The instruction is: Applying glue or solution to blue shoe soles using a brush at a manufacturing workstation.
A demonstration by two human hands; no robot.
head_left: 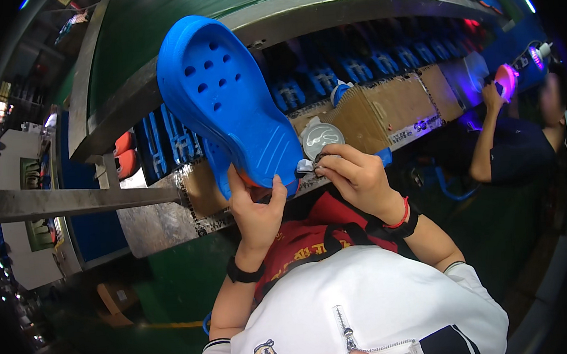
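Observation:
My left hand (257,211) grips a bright blue foam clog (247,108) by its heel, thumb on one side and fingers on the other. The clog stands toe up and away from me, with several round holes in its toe part. A second blue piece (216,165) shows behind it, partly hidden. Beside the heel, my right hand (358,175) pinches a small whitish and dark piece (307,166), too small to name. A round silvery disc (321,137), with a curved line pattern, lies just beyond those fingers.
A cardboard-covered bench (399,102) stretches ahead, lined at the back with blue footwear parts (323,78). A metal frame (90,200) stands at the left, near orange pieces (125,155). At the right another person's hand (491,95) holds a pink piece (505,82).

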